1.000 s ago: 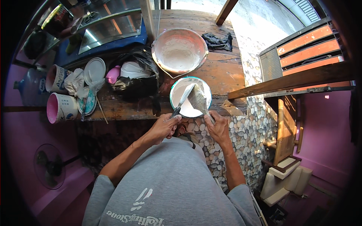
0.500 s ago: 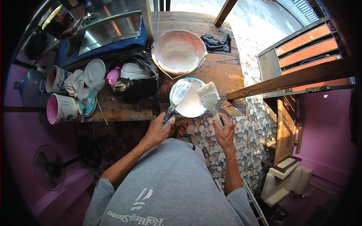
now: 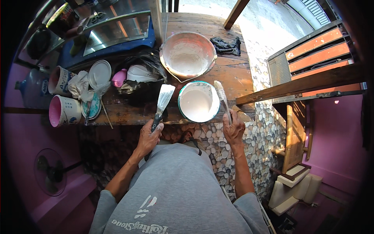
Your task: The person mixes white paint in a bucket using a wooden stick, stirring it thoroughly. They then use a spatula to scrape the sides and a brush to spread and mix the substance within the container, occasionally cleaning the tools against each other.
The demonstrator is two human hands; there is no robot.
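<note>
My left hand (image 3: 150, 136) is closed round the dark handle of a putty knife (image 3: 165, 97), whose wide blade is smeared white and points away from me. In my right hand (image 3: 233, 130) is a paintbrush (image 3: 222, 95), held upright with whitish bristles, just past the right rim of the paint tub. That round tub (image 3: 180, 107) has a teal rim and holds white paint; it stands between my hands on the wooden table. Behind it is a larger bucket (image 3: 165, 58) with a wire handle, its inside coated with pale residue.
On the wooden table (image 3: 241, 74) lie a black cloth (image 3: 226, 46) and a black plastic bag (image 3: 156, 68) with a pink item (image 3: 119, 78). Tubs (image 3: 72, 111) and a white lid (image 3: 99, 73) stand left. A wooden beam (image 3: 304, 82) crosses the right side. A fan (image 3: 50, 171) is lower left.
The putty knife has moved left, away from above the paint tub. The paintbrush has shifted right and turned edge-on, off the tub's rim. Both tools stay in my hands.
</note>
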